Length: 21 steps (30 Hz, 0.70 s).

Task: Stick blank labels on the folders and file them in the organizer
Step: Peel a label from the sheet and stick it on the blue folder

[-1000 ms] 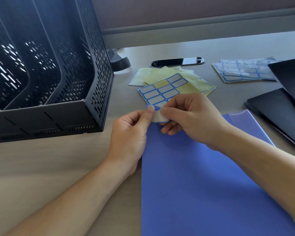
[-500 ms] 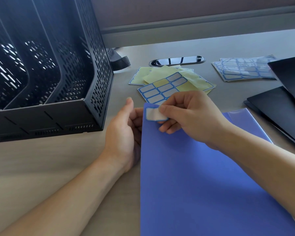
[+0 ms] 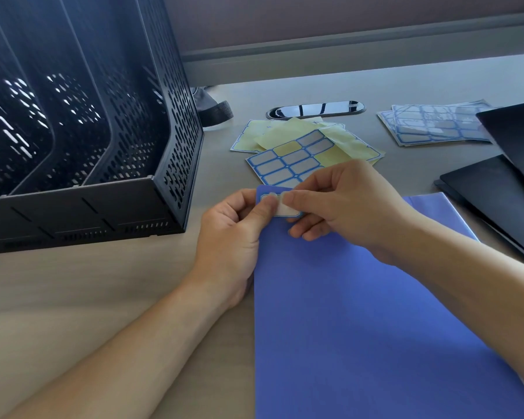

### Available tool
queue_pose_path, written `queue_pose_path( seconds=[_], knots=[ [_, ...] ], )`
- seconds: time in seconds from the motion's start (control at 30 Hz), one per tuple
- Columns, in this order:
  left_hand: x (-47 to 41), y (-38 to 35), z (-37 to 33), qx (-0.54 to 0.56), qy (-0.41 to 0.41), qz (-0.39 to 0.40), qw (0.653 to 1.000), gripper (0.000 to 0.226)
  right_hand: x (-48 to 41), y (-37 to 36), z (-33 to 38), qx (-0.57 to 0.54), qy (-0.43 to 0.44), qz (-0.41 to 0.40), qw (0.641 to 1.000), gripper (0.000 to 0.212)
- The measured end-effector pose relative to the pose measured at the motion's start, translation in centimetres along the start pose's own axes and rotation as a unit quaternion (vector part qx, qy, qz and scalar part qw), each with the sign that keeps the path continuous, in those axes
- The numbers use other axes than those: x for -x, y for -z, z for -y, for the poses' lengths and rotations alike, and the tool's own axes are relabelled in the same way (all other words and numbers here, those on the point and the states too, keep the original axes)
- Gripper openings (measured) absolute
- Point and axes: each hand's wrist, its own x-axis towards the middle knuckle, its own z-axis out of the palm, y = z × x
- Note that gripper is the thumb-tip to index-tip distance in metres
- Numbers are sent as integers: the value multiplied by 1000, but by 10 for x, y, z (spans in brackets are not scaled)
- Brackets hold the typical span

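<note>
A blue folder [image 3: 360,313] lies flat on the desk in front of me. At its top left corner sits a white label with a blue border [image 3: 286,208]. My left hand [image 3: 233,234] curls round the folder's corner, its thumb pressing on the label's left part. My right hand [image 3: 342,201] pinches the label's right end between thumb and forefinger. The black mesh organizer [image 3: 103,140] stands at the left, its slots showing nothing inside.
A partly used label sheet [image 3: 285,161] lies on yellow backing sheets [image 3: 348,140] just beyond my hands. More label sheets [image 3: 430,125] lie at the back right. Black folders [image 3: 502,182] are stacked at the right edge. A black cable grommet [image 3: 315,109] sits in the desk.
My left hand, drawn back from the label half a second ago, has returned to the folder's corner and its thumb now presses the label. My right hand still pinches the label.
</note>
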Motion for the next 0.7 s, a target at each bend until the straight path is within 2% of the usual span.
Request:
queue_pose_path(
  seconds=[0.23,0.37,0.5,0.7],
  knots=[
    [-1,0,-2,5,0,-4,1000,11,5,-6,1,-9,-18,-53,998,18],
    [0,0,-2,25,3,3,1000,13,7,-6,4,-56,-23,-82,995,47],
    [1,1,-5,48,11,24,998,11,6,-5,5,-65,-41,-75,994,47],
    [1,5,-7,75,22,62,995,6,5,2,10,-93,-85,-21,992,40]
  ],
)
